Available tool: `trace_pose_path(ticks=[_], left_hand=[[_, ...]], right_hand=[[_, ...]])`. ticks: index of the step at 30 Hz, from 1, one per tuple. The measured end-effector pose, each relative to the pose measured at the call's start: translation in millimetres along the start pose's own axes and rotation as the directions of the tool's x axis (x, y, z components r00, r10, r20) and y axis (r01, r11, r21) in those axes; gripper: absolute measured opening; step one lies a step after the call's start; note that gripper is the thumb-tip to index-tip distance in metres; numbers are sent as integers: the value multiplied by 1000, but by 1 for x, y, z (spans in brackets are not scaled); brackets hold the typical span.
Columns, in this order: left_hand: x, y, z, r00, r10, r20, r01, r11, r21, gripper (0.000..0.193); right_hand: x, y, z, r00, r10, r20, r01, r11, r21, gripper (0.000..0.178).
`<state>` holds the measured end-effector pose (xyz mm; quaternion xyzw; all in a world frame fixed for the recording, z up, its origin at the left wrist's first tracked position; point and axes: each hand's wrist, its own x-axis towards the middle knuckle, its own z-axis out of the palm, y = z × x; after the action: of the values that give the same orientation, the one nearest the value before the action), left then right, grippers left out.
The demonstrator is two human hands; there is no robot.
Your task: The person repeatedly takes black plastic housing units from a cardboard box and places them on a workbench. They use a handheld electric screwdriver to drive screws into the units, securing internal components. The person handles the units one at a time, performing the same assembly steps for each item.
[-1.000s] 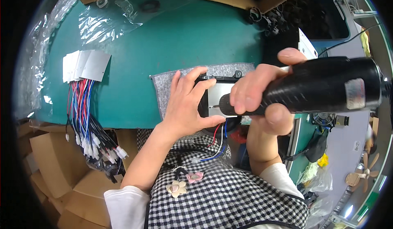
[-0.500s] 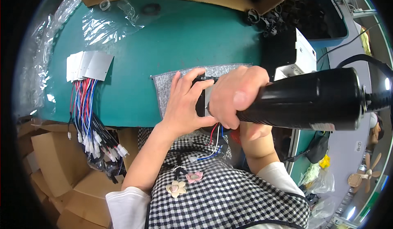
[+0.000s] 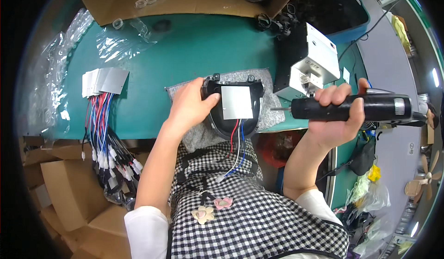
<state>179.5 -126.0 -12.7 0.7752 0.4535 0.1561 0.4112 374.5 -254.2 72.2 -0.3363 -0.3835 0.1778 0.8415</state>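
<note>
My left hand (image 3: pixel 187 105) grips the left edge of a rounded black plastic housing (image 3: pixel 227 127), thumb on top. A square silver metal plate (image 3: pixel 237 102) lies in the housing; red, white and blue wires (image 3: pixel 239 143) run from under it toward my apron, ending in a white connector. The housing rests on a grey cloth (image 3: pixel 273 113). My right hand (image 3: pixel 329 132) is wrapped round a black electric screwdriver (image 3: pixel 377 107), held level to the right of the housing. Its thin bit points left, apart from the housing and just below the front of a black-and-white box-shaped machine (image 3: pixel 319 55).
At left on the green table (image 3: pixel 152 55) lie several silver plates (image 3: pixel 104 81), their wire bundle (image 3: pixel 104 134) hanging over the edge. Clear plastic film (image 3: pixel 118 44) lies behind them. A cardboard box (image 3: pixel 185 3) and a dark blue bin (image 3: pixel 354 36) stand at the back. More cartons (image 3: pixel 69 180) sit below left.
My right hand has carried the screwdriver up and right, off the housing, uncovering the plate. My left hand has shifted to the housing's left edge.
</note>
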Motion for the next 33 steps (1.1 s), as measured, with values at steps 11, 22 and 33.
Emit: trace_pose_path(ticks=[11,22,33], left_hand=[[-121,-82,-107,165,221,-961,-525,845,104,24],[-379,-433,-32,103,-582,-807,662,645,-381,37],[-376,-512,-159,-40,-909,-415,-797,279,-535,31]], right_hand=[[-35,-18,-7,994,60,-95,-52,995,85,45],[-30,56,12,959,213,-186,-257,930,-261,41],[87,162,18,839,500,-216,-331,152,-931,38]])
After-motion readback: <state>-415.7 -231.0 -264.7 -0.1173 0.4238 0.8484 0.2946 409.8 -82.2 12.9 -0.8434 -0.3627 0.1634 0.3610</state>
